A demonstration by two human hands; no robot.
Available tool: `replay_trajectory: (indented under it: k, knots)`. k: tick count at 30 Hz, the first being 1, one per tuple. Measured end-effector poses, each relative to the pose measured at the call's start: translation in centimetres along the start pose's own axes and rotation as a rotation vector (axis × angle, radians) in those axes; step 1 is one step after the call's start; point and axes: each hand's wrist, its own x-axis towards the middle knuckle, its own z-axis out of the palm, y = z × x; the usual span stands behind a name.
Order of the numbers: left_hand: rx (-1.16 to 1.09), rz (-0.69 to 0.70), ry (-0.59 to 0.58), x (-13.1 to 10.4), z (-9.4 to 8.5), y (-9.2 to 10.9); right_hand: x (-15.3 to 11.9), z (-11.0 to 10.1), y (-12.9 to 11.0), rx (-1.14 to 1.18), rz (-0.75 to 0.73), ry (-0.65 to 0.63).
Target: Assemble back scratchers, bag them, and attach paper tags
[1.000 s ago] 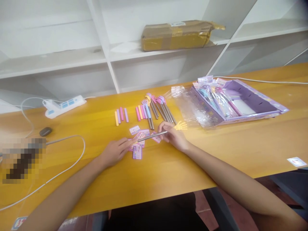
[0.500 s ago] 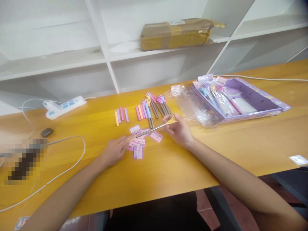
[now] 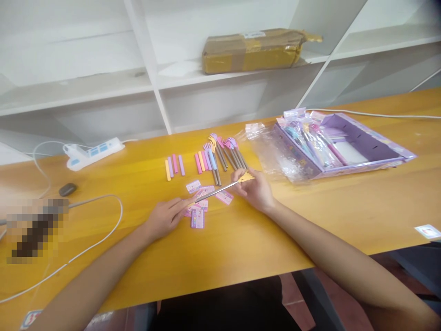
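- Yellow plastic head, splayed like a small hand, on a slim silver metal rod: back scratcher [image 3: 217, 190], center of frame, held in both hands above the tabletop [image 3: 213, 269].
- Rod is straight, shiny, with a bright highlight along it; tilted, head end higher in frame, toward right of center.
- Head's prongs partly overlap the right palm, so their number can't be read; a bit blurred.
- Lower-left end of the rod meets the left fingertips; can't tell what covers that end.
- Left hand [image 3: 164, 218]: fingers together and stretched forward, pinching the rod's lower end.
- Right hand [image 3: 257, 192]: fingers curled, pinching the scratcher just by its yellow head; palm partly visible.
- Printed cards [image 3: 197, 219], pink and purple, loosely scattered and overlapping below and around the rod, center of frame.
- More scratchers [image 3: 237, 157] above the hands: metal rods, heads in pink, purple and yellow, bunched side by side; one has a light blue handle.
- Colored handle tubes [image 3: 174, 163], pink, purple and yellow, in two rows left of the bunch.
- Purple display box [image 3: 365, 140], right of frame, open top; bagged scratchers [image 3: 325, 149] lie in its left part, clear wrap spilling over the side.
- White power strip [image 3: 94, 154] left of frame; taped cardboard parcel [image 3: 253, 54] on the shelf, top center.
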Motion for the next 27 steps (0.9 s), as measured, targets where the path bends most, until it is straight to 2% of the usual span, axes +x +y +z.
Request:
replay_trajectory:
  k: [7,16,27]
  knots:
    - [-0.084,0.013,0.063,-0.14,0.12,-0.14,-0.25,0.47,0.0,0.005,-0.021,-0.042]
    - [-0.104,0.013,0.089,-0.3,0.26,-0.24,-0.51,0.78,0.22,0.018,-0.038,-0.085]
    - [-0.191,0.09,0.224,-0.03,0.07,0.62,-0.77,0.7,0.48,0.054,-0.067,-0.119]
